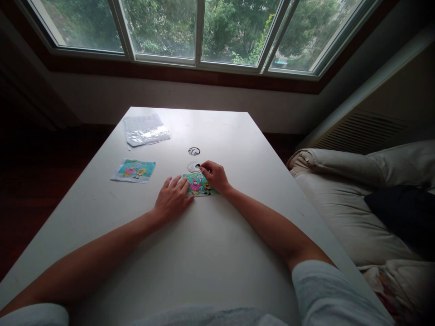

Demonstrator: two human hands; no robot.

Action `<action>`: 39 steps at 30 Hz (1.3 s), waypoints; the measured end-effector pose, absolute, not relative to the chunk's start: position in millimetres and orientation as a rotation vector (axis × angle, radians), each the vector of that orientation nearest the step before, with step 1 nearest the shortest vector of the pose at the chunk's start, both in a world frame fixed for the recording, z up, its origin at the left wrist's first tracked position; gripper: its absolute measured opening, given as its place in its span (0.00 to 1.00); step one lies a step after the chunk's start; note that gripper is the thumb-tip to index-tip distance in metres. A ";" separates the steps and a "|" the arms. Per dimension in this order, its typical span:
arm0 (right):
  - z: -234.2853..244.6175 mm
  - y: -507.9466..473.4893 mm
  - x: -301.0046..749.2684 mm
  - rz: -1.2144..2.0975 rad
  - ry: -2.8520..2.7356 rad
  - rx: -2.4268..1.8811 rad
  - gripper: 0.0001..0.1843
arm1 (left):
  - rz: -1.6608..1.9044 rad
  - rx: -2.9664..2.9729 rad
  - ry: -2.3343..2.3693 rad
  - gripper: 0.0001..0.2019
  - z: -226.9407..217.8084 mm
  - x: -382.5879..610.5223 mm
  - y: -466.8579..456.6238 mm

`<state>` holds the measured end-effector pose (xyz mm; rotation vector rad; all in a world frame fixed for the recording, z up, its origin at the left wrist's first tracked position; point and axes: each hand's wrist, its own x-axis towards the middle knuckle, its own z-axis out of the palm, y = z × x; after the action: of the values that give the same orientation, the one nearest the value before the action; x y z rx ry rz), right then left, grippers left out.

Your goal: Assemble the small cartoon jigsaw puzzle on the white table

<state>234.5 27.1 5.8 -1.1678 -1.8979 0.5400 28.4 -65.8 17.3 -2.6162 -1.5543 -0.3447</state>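
A colourful cartoon picture card [198,185] with pink and yellow figures on a green-blue ground lies flat on the white table. My left hand [172,198] rests on the card's left edge, fingers stretched out. Over its upper right corner is my right hand [216,175], thumb and fingertips pinched together at the rim of a small round disc-like dish [193,167]. What the pinch holds, if anything, is too small to make out. Just beyond lies a second round piece [194,151], patterned dark and white. The right hand covers the card's right end.
A printed sheet with a similar cartoon [135,171] lies to the left on the white table [190,262]. Behind it are papers in a clear plastic sleeve [146,129]. To the right stands a pale padded sofa [333,194] with a dark cloth item [404,217]. Windows are ahead.
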 end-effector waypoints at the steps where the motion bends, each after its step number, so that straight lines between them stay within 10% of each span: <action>1: 6.5 27.1 234.7 0.521 -1.933 -1.164 0.10 | -0.332 -2.620 -1.552 0.25 16.8 28.3 -66.6; 7: 24.2 30.1 243.3 0.314 -2.306 -1.103 0.07 | -0.265 -2.690 -1.579 0.35 9.6 26.0 -75.1; 19: 7.0 -25.5 238.4 0.206 -2.485 -1.376 0.37 | -0.350 -2.694 -1.617 0.41 -4.6 21.5 -72.0; 39: -5.7 37.7 350.7 0.095 -2.582 -1.592 0.37 | -0.077 -2.704 -1.743 0.41 2.9 -1.9 -30.1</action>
<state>350.7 37.7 -5.7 -1.5925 -2.5821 0.0954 -1.9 -30.1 2.9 -2.7040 -1.7426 -0.0774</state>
